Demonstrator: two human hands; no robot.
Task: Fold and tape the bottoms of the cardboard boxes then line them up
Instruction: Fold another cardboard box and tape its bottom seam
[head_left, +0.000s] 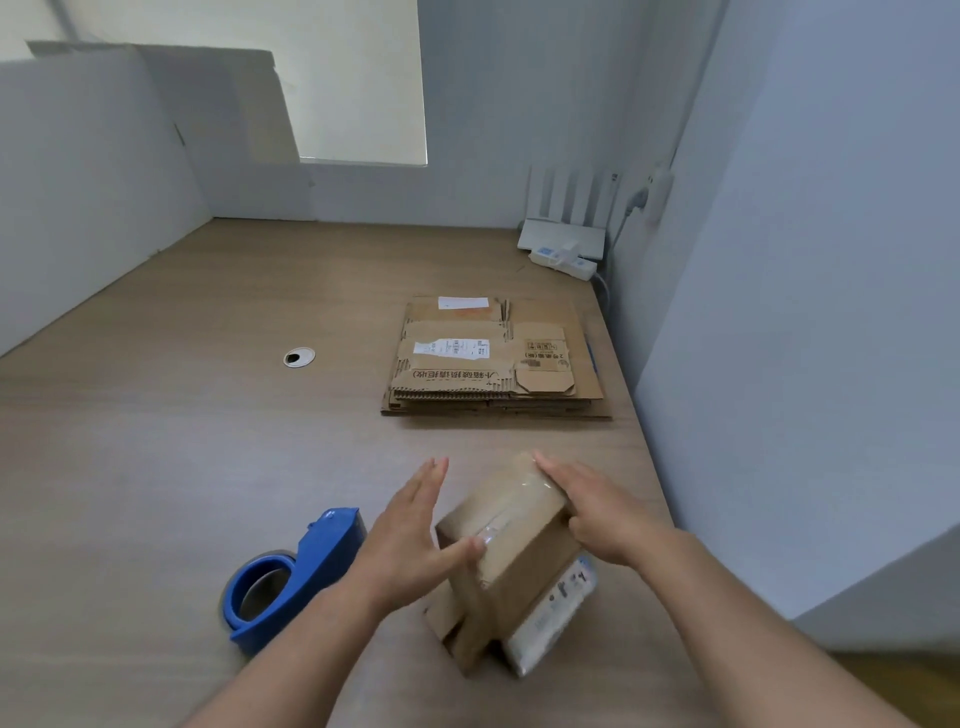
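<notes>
Tape (492, 531) already shines across the upturned bottom of the small box (511, 551), so the step in hand looks like smoothing the strip down, late in the sealing of this one.

The blue tape dispenser (291, 571) lies on the table (156, 415) at nine o'clock from the box, just beside the left forearm. The left hand (415, 525) is released and flat, fingers straight toward twelve o'clock; only its thumb touches the tape. The box sits tilted, a white label (556, 608) on its lower right side. The right hand (597, 514) lies along the box's three o'clock edge, fingers straight and pressing, grasping nothing.

The next move, as I judge it, calls for rubbing the tape ends down over the sides, then turning the box upright and setting it where a row can begin.

A cable hole (299, 357) opens in the table at ten o'clock from the box, well apart. The stack of flat boxes (493, 358) waits at twelve o'clock, and beyond it, at one o'clock in the corner, stand a router (563, 234) and a power strip (563, 258). The stack takes up the right side of the table, so a row would fit better to the left; the dispenser is the only thing near that path.
</notes>
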